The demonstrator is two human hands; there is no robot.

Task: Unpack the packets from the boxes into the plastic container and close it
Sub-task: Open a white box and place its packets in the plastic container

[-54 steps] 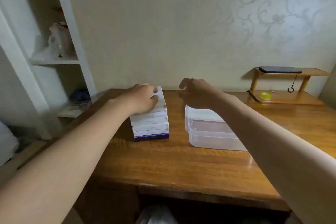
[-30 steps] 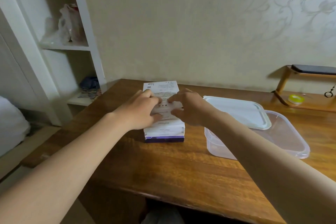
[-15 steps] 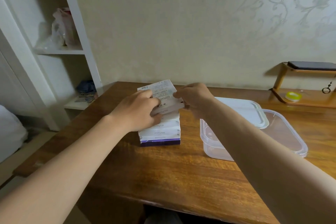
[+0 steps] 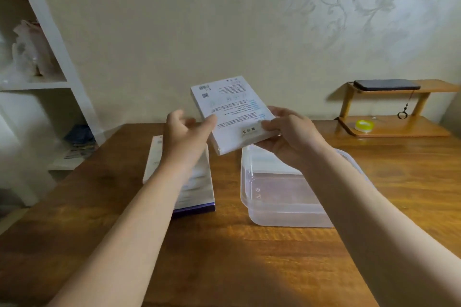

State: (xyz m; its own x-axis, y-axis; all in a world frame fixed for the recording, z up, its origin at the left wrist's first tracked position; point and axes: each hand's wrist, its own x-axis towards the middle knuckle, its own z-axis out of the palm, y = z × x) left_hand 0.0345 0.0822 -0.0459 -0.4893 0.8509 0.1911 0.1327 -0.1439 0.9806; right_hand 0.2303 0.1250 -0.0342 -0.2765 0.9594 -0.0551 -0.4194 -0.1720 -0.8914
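Observation:
My right hand (image 4: 289, 137) grips the near right corner of a flat white box (image 4: 232, 109) with printed text, held tilted in the air above the table. At the box's left edge is my left hand (image 4: 184, 132), blurred, its fingers loosely spread and its thumb touching that edge. Below my left forearm sits the stack of white boxes (image 4: 199, 182), with a purple one at the bottom. The clear plastic container (image 4: 287, 197) stands uncovered to the right of the stack. Its white lid (image 4: 264, 162) lies across the far part, mostly hidden by my right arm.
A small wooden stand (image 4: 399, 124) at the back right of the wooden table (image 4: 237, 257) carries a dark phone (image 4: 386, 85) and a yellow tape roll (image 4: 363, 125). White shelving (image 4: 62, 57) with bags stands at the left.
The top box has come off the stack and risen into the air, now held mainly by my right hand. My left hand has loosened at its edge.

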